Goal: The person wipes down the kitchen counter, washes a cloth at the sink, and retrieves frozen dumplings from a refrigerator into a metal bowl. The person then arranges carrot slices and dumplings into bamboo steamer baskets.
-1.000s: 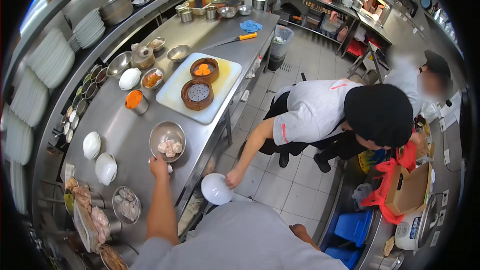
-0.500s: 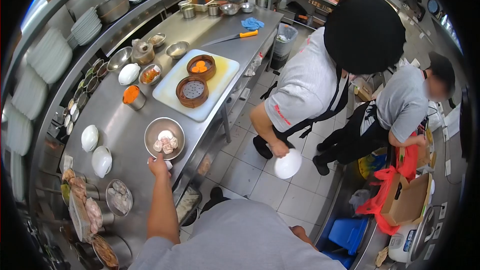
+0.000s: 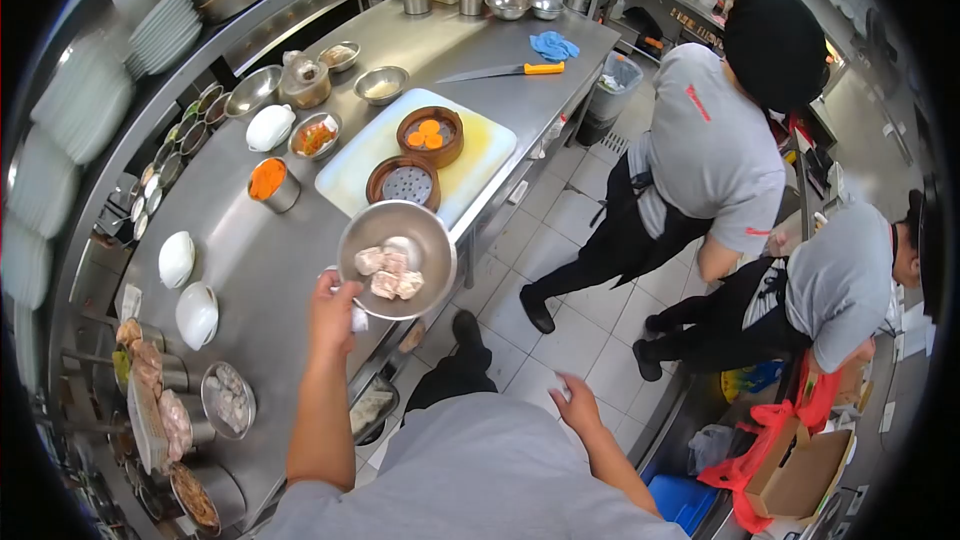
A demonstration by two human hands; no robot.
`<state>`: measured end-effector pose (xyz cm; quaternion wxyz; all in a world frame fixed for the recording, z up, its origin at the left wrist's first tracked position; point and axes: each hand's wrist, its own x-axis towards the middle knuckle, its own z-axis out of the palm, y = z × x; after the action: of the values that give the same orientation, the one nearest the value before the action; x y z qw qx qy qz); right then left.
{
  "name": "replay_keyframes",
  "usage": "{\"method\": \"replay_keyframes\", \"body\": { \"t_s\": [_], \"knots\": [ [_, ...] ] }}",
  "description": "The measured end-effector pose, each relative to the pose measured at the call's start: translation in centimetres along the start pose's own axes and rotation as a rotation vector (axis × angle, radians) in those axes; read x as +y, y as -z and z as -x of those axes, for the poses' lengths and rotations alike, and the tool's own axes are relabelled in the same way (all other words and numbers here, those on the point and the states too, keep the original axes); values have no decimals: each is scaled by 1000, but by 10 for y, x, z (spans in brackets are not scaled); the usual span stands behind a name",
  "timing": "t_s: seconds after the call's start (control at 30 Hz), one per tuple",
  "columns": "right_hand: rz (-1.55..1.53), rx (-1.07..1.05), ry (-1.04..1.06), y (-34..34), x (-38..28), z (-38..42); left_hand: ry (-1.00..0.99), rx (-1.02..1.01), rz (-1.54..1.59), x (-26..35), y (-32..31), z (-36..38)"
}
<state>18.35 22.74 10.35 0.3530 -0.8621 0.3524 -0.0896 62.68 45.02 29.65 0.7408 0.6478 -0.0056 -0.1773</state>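
Observation:
My left hand (image 3: 335,315) grips the near-left rim of a metal bowl (image 3: 437,285), tilted slightly toward me. Several pale pink, raw-looking pieces (image 3: 390,270) and a rounder white one lie inside it. Something white, perhaps a cloth, shows beside my left fingers. Over the floor to the right, my right hand (image 3: 575,402) hangs with fingers apart and nothing in it. Just beyond the bowl, two round bamboo steamers sit on a white cutting board (image 3: 345,175). The farther steamer (image 3: 430,153) holds orange slices; the nearer steamer (image 3: 375,180) has a perforated liner.
A knife (image 3: 500,71) with a yellow handle lies behind the board, near a blue cloth (image 3: 553,46). White lidded bowls (image 3: 197,317) and a metal cup of orange food (image 3: 272,185) stand on the left. Two co-workers (image 3: 700,140) (image 3: 840,270) stand at right.
My left hand has lifted the bowl off the counter toward me and the right. My right hand has come forward into view. The nearer co-worker has stepped away to the right.

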Motion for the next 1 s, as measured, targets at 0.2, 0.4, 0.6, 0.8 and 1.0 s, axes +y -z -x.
{"method": "replay_keyframes", "body": {
  "t_s": [0.2,0.4,0.6,0.8,1.0],
  "knots": [
    [-119,63,455,104,-219,-197,-8,-259,-180,-5,-112,-62],
    [-76,143,527,126,-239,-317,76,-426,-85,-8,-182,-138],
    [-39,252,473,131,-236,-411,240,-408,24,39,-202,-183],
    [-73,347,398,128,-201,-548,218,-235,-12,43,-196,-208],
    [-164,157,360,108,-163,-673,257,0,88,45,-239,-212]
  ]
}}
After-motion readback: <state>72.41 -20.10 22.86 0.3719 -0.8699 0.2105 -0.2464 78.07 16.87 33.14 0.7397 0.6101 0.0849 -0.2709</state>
